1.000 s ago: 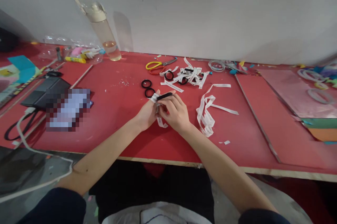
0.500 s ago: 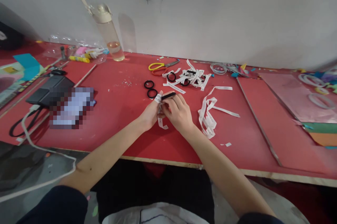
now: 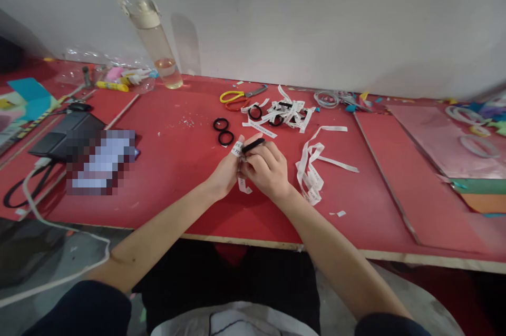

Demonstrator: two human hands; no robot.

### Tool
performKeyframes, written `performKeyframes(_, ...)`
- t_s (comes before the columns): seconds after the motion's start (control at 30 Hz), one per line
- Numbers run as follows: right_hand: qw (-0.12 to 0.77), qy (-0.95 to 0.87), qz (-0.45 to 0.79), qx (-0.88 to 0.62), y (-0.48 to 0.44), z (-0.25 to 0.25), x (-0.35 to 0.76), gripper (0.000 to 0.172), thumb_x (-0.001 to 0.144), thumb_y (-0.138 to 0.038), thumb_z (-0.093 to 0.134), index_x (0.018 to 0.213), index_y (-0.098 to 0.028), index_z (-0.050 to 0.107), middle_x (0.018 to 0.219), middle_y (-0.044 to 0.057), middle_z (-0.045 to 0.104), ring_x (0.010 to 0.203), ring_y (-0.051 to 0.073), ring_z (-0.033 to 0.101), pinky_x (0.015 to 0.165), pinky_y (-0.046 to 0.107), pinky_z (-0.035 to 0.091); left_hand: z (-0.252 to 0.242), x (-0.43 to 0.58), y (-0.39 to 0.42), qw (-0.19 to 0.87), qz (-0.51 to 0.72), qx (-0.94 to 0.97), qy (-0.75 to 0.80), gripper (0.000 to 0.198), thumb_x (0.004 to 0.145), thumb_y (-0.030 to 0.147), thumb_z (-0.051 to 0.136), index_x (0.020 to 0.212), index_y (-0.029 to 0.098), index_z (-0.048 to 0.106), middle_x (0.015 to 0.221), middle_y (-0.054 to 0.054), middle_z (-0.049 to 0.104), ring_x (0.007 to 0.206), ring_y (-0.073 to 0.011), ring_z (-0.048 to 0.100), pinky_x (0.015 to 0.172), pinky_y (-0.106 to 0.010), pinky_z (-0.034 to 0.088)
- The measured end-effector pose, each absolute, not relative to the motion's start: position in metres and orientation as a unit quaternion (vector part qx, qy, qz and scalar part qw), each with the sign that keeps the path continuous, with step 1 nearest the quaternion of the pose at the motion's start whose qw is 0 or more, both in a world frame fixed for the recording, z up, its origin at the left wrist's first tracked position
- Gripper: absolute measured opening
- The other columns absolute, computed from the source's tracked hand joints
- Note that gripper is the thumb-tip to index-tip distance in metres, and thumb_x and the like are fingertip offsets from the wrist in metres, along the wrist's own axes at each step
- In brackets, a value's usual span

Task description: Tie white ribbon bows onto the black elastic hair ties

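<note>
My left hand (image 3: 224, 174) is closed on a white ribbon (image 3: 237, 148) printed with dark letters. The ribbon lies over the thumb and its tail hangs down below the fingers. Pressed close against it, my right hand (image 3: 269, 168) has its fingers curled in a pinch at a short black band (image 3: 253, 145), which sticks up between the two hands. The fingertips are partly hidden. Just beyond the left hand lie two black rings (image 3: 225, 138) that look like hair ties. To the right of my hands is a loose heap of the same printed ribbon (image 3: 313, 173).
Behind my hands lies a pile of cut ribbon pieces (image 3: 292, 115) with black rings among them, beside yellow-and-red-handled pliers (image 3: 233, 97). A water bottle (image 3: 160, 51) stands by the wall. Left are a blurred phone (image 3: 103, 161), a black box (image 3: 67, 138) and a white cable (image 3: 71, 227).
My hands stay together, with only a slight shift of the right fingers around the black band. The whole view has tilted a little; the things on the table lie as before.
</note>
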State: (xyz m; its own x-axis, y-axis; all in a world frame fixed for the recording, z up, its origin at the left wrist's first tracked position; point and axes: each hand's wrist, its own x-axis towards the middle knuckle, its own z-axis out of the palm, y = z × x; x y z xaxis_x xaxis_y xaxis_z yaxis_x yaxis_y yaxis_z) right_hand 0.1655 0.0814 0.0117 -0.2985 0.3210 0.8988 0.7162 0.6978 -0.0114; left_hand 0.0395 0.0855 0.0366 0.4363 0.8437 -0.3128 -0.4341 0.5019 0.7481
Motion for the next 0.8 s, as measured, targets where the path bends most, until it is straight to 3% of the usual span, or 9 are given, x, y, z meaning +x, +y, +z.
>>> performKeyframes(0.27,0.489,-0.783,-0.189,-0.336,0.0799,0.0118,0.1642,0.027,0.087,-0.005,0.055,0.072,-0.022,0.041,0.081,0.004,0.063,0.075,0.016,0.050,0.066,0.029,0.042,0.0426,0.0405,0.0825,0.786,0.403,0.335,0.328,0.059,0.091,0.059,0.057,0.137,0.023,0.062,0.085,-0.003,0.069,0.054,-0.0078,0.044,0.048,-0.019,0.032)
performKeyframes(0.47,0.493,-0.777,-0.179,-0.348,0.0772,0.0088,0.1629,0.026,0.089,-0.007,0.055,0.072,-0.021,0.041,0.080,0.004,0.058,0.072,0.016,0.046,0.065,0.029,0.037,0.0359,0.0423,0.0824,0.759,0.422,0.367,0.333,0.061,0.094,0.059,0.053,0.146,0.027,0.052,0.099,-0.005,0.074,0.071,-0.0128,0.061,0.057,-0.019,0.044)
performKeyframes(0.63,0.494,-0.789,-0.126,-0.343,0.0760,0.0079,0.1664,0.015,0.091,-0.010,0.056,0.085,-0.023,0.054,0.084,0.004,0.061,0.075,0.017,0.051,0.067,0.030,0.043,0.0362,0.0380,0.0823,0.757,0.423,0.368,0.335,0.062,0.090,0.059,0.059,0.145,0.029,0.054,0.085,-0.002,0.070,0.054,-0.0077,0.048,0.044,-0.015,0.037)
performKeyframes(0.8,0.488,-0.789,-0.125,-0.352,0.0749,0.0091,0.1676,0.015,0.092,-0.009,0.053,0.087,-0.023,0.056,0.085,0.005,0.063,0.077,0.017,0.054,0.069,0.031,0.046,0.0369,0.0370,0.0820,0.752,0.422,0.376,0.340,0.063,0.088,0.059,0.061,0.143,0.029,0.056,0.077,-0.001,0.064,0.053,-0.0081,0.044,0.041,-0.015,0.035)
